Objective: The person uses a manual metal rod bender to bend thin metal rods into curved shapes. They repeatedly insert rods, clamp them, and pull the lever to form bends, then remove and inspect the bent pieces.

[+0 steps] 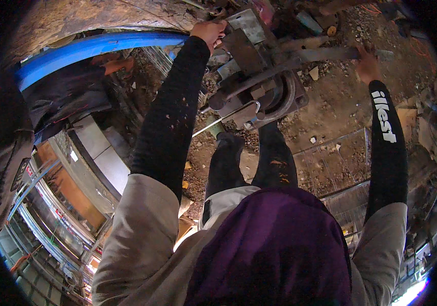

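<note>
At the far left, a bundle of long, thin, pale metal tubes [58, 219] lies beside a flat orange-brown board [78, 186], and pale grey rectangular panels [98, 148] sit just to its right. Above them, a long bright blue beam [101, 46] curves across my view, and another person's bare forearm [119, 66] shows below it. A bunch of slender grey metal rods [158, 61] lies between that person and my sleeve.

My left hand [209, 33] is curled beside a thick, rust-brown metal block [244, 50] and a flat grey steel plate [247, 24]; I cannot tell whether my fingers are holding anything. Below it, a thin, pale metal rod [226, 121] with a hooked end slants up to the right, its hook against a heavy, dark steel bending tool [296, 92] with a curved guide. This tool stands in front of my black-trousered legs [274, 163], near the middle.

From the tool, a long, flat, grey steel lever [325, 55] reaches out to the right, where my right hand [367, 66] is wrapped around it near its far end. Beneath the lever, brown dirt ground [330, 107] is scattered with pale chips, and a thin orange cord [420, 48] trails at the upper right.
</note>
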`<state>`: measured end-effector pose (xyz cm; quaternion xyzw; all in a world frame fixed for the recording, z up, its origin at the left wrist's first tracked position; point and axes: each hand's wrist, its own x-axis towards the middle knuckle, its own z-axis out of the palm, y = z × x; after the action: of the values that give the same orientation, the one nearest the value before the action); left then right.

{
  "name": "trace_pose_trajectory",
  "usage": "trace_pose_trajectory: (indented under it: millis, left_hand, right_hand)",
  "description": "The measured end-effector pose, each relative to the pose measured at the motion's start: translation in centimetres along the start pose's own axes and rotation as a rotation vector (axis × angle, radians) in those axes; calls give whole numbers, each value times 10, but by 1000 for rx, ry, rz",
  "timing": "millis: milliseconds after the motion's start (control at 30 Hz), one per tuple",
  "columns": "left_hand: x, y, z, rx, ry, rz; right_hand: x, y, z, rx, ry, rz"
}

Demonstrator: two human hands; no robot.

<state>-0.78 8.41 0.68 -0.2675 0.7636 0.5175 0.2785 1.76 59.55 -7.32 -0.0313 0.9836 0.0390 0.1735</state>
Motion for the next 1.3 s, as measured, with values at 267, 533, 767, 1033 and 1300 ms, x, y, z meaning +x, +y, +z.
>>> trace_pose_trajectory:
  millis: [267,533,767,1033,1300]
  left_hand:
    - [7,-20,0,-531,-101,231]
    - [15,4,13,-261,-55,-58]
    - [15,-12,3,196,139,120]
    - [4,-12,-3,-93,-23,124]
    - [-6,-11,10,-410,-35,184]
  right_hand:
    - [-4,-9,-23,59,-97,50]
    - [0,5,-2,-71,19,-18]
    - [4,14,8,26,81,-59]
    - [9,21,19,52,86,8]
    - [2,8,3,41,104,-60]
